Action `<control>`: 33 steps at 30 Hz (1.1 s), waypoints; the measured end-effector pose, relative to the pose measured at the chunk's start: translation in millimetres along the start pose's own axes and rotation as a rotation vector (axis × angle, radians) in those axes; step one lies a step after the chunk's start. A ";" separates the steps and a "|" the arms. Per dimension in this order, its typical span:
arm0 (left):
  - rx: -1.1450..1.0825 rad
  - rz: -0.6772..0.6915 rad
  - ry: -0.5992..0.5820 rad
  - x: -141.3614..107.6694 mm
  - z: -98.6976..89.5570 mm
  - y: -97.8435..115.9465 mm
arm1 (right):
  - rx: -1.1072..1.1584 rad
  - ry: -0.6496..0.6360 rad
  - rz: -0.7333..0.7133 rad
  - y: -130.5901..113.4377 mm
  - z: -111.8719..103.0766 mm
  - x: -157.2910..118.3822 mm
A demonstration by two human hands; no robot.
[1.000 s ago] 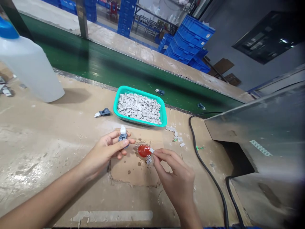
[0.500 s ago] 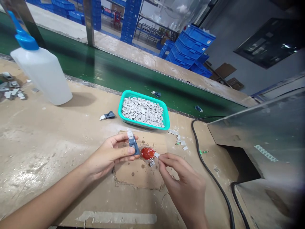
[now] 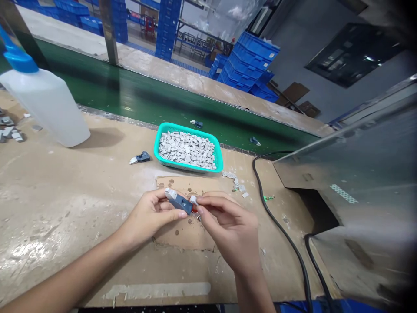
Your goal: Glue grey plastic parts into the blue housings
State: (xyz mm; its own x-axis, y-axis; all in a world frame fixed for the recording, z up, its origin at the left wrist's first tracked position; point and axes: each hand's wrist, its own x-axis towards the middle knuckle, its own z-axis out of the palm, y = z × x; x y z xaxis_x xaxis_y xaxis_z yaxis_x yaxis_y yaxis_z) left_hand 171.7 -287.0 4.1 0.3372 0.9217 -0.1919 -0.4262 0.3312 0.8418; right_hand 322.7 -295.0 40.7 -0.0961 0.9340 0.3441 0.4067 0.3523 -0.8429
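My left hand (image 3: 151, 213) holds a dark blue-grey plastic part (image 3: 180, 203) with a whitish tip, tilted so that the tip points up and left. Between the thumb and forefinger of my right hand (image 3: 224, 221) is a small white piece (image 3: 193, 200), close beside the blue-grey part's lower right end. Behind the fingers, a red blob (image 3: 194, 209) lies mostly hidden on a square of cardboard (image 3: 169, 240). Just beyond the hands stands a turquoise basket (image 3: 220, 164) filled with small light-grey pieces (image 3: 187, 150). A similar blue-grey part (image 3: 140, 158) rests to the basket's left.
A white bottle (image 3: 55, 104) with a blue nozzle stands at the left, near loose grey pieces (image 3: 11, 132). Two more parts lie on the green belt (image 3: 140, 98) behind the basket. At the right, a black cable (image 3: 276, 217) runs beside a metal housing (image 3: 368, 182).
My right hand has lifted the white piece from the red blob to the blue-grey part. My left hand has tilted that part further left. The whole view has shifted slightly.
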 end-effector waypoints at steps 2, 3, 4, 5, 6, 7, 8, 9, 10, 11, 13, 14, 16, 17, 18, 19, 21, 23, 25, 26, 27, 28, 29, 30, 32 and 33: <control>-0.020 0.000 0.009 -0.2 -0.5 -0.2 | 0.002 -0.006 0.001 -1.1 3.1 -1.0; -0.023 -0.001 0.015 -0.1 -0.8 -0.4 | -0.002 -0.014 0.002 -1.1 3.6 -1.3; -0.024 -0.003 0.020 0.2 -1.0 -0.7 | -0.008 -0.026 0.001 -1.0 3.7 -1.5; -0.025 -0.006 0.025 0.5 -1.1 -1.0 | -0.018 -0.041 0.000 -0.9 3.5 -1.3; -0.029 -0.009 0.031 0.9 -1.0 -1.4 | -0.032 -0.055 -0.003 -1.1 3.1 -1.0; -0.036 -0.013 0.038 1.1 -0.9 -1.9 | -0.047 -0.066 -0.009 -1.5 2.7 -0.4; -0.048 -0.015 0.045 1.2 -0.7 -2.3 | -0.061 -0.075 -0.016 -2.3 2.5 0.3; -0.063 -0.016 0.051 1.1 -0.4 -2.6 | -0.073 -0.079 -0.024 -3.3 2.5 1.2; -0.077 -0.017 0.055 0.7 -0.1 -2.6 | -0.080 -0.079 -0.029 -4.5 2.9 2.0; -0.088 -0.015 0.059 0.2 0.1 -2.4 | -0.082 -0.077 -0.034 -5.8 3.5 2.8; -0.095 -0.012 0.070 -1.1 0.3 -1.0 | -0.086 -0.062 -0.043 -8.6 5.5 3.9; -0.092 -0.012 0.074 -1.8 0.2 0.1 | -0.092 -0.054 -0.047 -9.9 6.7 4.2; -0.075 -0.012 0.083 -2.8 -0.2 2.9 | -0.115 -0.049 -0.058 -12.3 8.5 4.5; -0.062 -0.006 0.084 -2.8 -0.5 4.4 | -0.125 -0.055 -0.062 -13.3 9.0 4.7; -0.049 0.005 0.080 -2.6 -0.9 6.1 | -0.131 -0.073 -0.066 -14.2 9.0 5.1; -0.037 0.019 0.077 -2.0 -1.4 7.7 | -0.132 -0.101 -0.068 -14.9 8.7 5.7; -0.021 0.048 0.072 -0.1 -2.4 10.6 | -0.133 -0.172 -0.074 -15.7 7.5 7.5; -0.023 0.064 0.073 1.7 -3.6 12.5 | -0.135 -0.226 -0.078 -15.4 6.6 9.9; -0.039 0.053 0.076 2.5 -4.6 13.1 | -0.142 -0.243 -0.075 -13.7 7.3 12.0; -0.052 0.036 0.077 2.5 -4.9 13.0 | -0.150 -0.241 -0.071 -12.4 8.3 12.6; -0.070 0.007 0.079 2.3 -5.2 12.7 | -0.159 -0.235 -0.068 -10.7 9.6 13.0; -0.093 -0.029 0.081 2.1 -5.5 12.2 | -0.170 -0.230 -0.066 -8.8 11.1 13.0; -0.122 -0.068 0.081 2.0 -5.7 11.7 | -0.179 -0.225 -0.067 -6.7 12.7 12.8; -0.155 -0.106 0.077 2.1 -6.1 11.1 | -0.187 -0.217 -0.075 -4.6 14.2 12.5; -0.213 -0.158 0.064 3.2 -6.8 10.1 | -0.197 -0.194 -0.101 -0.4 16.9 11.5; -0.231 -0.169 0.062 4.2 -7.2 9.7 | -0.203 -0.186 -0.117 1.3 17.9 11.1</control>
State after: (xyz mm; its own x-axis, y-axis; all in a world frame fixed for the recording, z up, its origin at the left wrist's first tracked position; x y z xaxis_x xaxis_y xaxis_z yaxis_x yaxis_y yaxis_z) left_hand 162.9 -278.5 7.8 0.3704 0.8578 -0.3564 -0.5506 0.5118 0.6595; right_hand 305.9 -283.1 36.0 -0.3096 0.8894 0.3364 0.5548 0.4563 -0.6957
